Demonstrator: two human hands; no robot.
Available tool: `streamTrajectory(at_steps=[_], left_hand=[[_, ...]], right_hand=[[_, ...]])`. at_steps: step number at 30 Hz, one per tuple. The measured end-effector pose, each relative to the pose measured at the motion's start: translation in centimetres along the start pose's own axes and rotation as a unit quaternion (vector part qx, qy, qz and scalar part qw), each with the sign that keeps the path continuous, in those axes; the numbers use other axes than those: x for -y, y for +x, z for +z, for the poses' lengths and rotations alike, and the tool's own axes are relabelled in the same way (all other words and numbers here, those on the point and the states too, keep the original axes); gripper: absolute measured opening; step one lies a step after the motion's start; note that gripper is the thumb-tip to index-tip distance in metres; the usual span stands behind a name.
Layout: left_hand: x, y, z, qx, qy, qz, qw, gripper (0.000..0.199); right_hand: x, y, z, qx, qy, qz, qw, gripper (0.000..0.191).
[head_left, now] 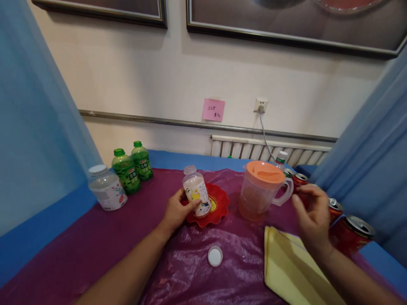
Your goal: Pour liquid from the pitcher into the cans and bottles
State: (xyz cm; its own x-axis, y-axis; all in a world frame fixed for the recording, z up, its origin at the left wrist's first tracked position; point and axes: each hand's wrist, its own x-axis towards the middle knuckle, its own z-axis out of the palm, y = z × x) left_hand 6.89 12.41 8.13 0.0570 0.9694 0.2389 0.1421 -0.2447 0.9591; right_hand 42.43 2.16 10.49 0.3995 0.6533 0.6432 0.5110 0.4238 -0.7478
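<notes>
My left hand (178,211) is wrapped round an uncapped clear bottle (196,192) with a printed white label, upright over a red scalloped plate (219,207). A white cap (215,256) lies on the purple sheet in front. To the right, a clear plastic pitcher (256,197) with an orange lid holds some brownish liquid. My right hand (313,216) is just right of the pitcher's handle, apart from it, with its fingers partly curled and spread, holding nothing.
Two green bottles (127,171) and a white-capped jar (108,188) stand at the left. Several red cans (351,233) line the right edge, near a small bottle (281,159) behind the pitcher. A folded yellow cloth (292,267) lies at front right.
</notes>
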Motion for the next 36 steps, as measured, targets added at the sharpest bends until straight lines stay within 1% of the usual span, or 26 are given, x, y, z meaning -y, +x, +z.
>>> streamTrajectory(at_steps=[1,2,3,4,5,6,7,9,11,13,15,19,20,22,24,25,26,27,29,30,31,32,33,34,36], left_hand=[[0.0,0.0,0.0,-0.005,-0.003,0.0,1.0,0.076],[0.0,0.0,0.0,-0.009,-0.001,0.004,1.0,0.076],[0.0,0.0,-0.1,-0.012,0.006,0.01,1.0,0.077],[0.0,0.0,-0.1,-0.016,0.018,0.018,1.0,0.077],[0.1,0.0,-0.2,-0.018,0.034,0.026,0.999,0.076],[0.2,0.0,-0.2,-0.019,0.052,0.033,0.998,0.075],[0.3,0.0,-0.3,-0.02,0.069,0.04,0.997,0.074],[0.4,0.0,-0.5,-0.018,0.097,0.05,0.994,0.073],[0.4,0.1,-0.6,-0.013,0.114,0.057,0.992,0.073],[0.4,0.1,-0.6,-0.009,0.125,0.06,0.99,0.074],[0.3,0.2,-0.6,-0.007,0.131,0.062,0.989,0.075],[-0.1,0.1,-0.4,-0.006,0.143,0.063,0.988,0.076],[-0.3,0.1,-0.4,-0.008,0.15,0.065,0.987,0.075],[-0.5,0.0,-0.4,-0.011,0.16,0.071,0.985,0.073],[-0.7,-0.1,-0.3,-0.01,0.165,0.079,0.983,0.07],[-0.7,-0.1,-0.4,-0.009,0.166,0.083,0.983,0.069],[-0.7,-0.2,-0.4,-0.009,0.168,0.086,0.982,0.067],[-0.7,-0.2,-0.4,-0.009,0.171,0.09,0.981,0.064],[-0.7,-0.3,-0.5,-0.012,0.18,0.102,0.978,0.06],[-0.7,-0.4,-0.5,-0.012,0.185,0.11,0.976,0.059],[-0.7,-0.4,-0.6,-0.011,0.191,0.119,0.974,0.058],[-0.8,-0.5,-0.6,-0.008,0.198,0.128,0.972,0.059],[-0.9,-0.7,-0.6,-0.003,0.206,0.137,0.969,0.06],[-1.0,-0.8,-0.6,0.003,0.213,0.144,0.966,0.062],[-1.3,-1.1,-0.4,0.023,0.222,0.157,0.962,0.064]], right_hand=[[1.2,-1.3,0.4,0.014,-0.017,-0.04,0.999,0.026],[2.3,-2.5,1.0,0.089,-0.034,-0.071,0.993,0.022],[3.5,-3.8,1.8,0.189,-0.044,-0.092,0.977,0.02],[4.5,-4.9,2.7,0.292,-0.057,-0.103,0.949,0.022],[5.4,-5.8,3.7,0.378,-0.074,-0.111,0.916,0.024],[6.1,-6.5,4.8,0.445,-0.093,-0.118,0.883,0.028],[6.7,-7.1,5.9,0.493,-0.111,-0.128,0.854,0.033],[7.4,-7.6,7.8,0.54,-0.146,-0.156,0.814,0.038],[7.7,-7.7,9.2,0.557,-0.18,-0.188,0.789,0.036],[7.7,-7.7,10.1,0.569,-0.208,-0.213,0.766,0.031],[7.6,-7.7,10.4,0.57,-0.221,-0.23,0.757,0.03],[6.9,-8.1,9.9,0.569,-0.205,-0.251,0.756,0.035],[6.8,-8.3,9.7,0.568,-0.203,-0.255,0.755,0.035],[6.8,-8.5,9.5,0.562,-0.2,-0.263,0.758,0.027],[7.1,-8.1,9.5,0.549,-0.175,-0.265,0.774,0.024],[7.3,-7.6,9.7,0.534,-0.149,-0.26,0.79,0.027],[7.6,-6.8,9.9,0.514,-0.112,-0.248,0.813,0.03],[7.8,-5.9,10.2,0.485,-0.066,-0.228,0.842,0.031],[8.1,-3.6,11.3,0.396,0.043,-0.162,0.903,0.03],[8.1,-2.4,12.0,0.34,0.103,-0.119,0.927,0.028],[8.0,-1.3,12.8,0.282,0.162,-0.07,0.943,0.026],[7.7,-0.3,13.7,0.227,0.217,-0.02,0.949,0.025],[7.4,0.5,14.5,0.176,0.266,0.027,0.947,0.026],[7.0,1.0,15.2,0.136,0.306,0.068,0.94,0.029],[6.3,1.3,16.2,0.091,0.362,0.115,0.92,0.034]])
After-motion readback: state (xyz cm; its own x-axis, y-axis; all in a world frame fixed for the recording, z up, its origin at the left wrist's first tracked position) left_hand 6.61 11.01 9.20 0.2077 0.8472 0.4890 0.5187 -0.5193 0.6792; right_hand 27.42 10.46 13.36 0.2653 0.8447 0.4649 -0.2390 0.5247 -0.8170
